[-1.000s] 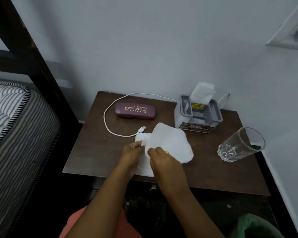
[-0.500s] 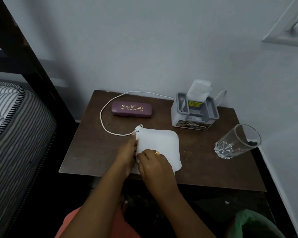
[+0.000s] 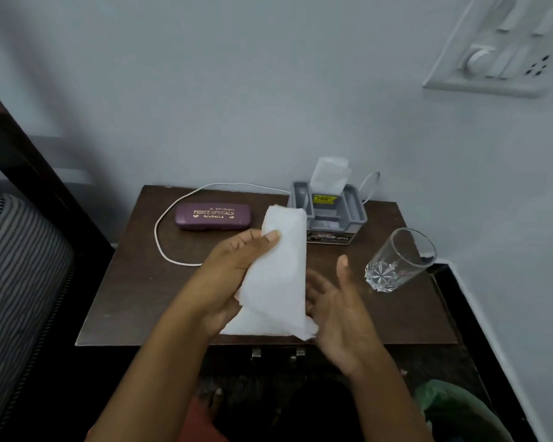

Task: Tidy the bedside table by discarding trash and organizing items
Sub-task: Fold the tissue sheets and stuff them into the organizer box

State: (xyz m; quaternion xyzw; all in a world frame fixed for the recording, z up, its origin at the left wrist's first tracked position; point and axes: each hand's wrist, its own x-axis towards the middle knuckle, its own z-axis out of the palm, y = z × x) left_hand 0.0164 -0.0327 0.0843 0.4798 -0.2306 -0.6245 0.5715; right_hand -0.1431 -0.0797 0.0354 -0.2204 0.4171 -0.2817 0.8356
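Head view showed me the change: half a second earlier the white tissue lay flat on the bedside table under both hands, and now it was lifted clear, folded into a tall strip. The left hand pinched it between thumb and fingers, while the right hand had let go and hung spread, palm up, just beside it. The spectacle case, white cable, grey organizer box and glass tumbler sat unmoved. I judged the tissue was folded for the box, or bound for the green bag.
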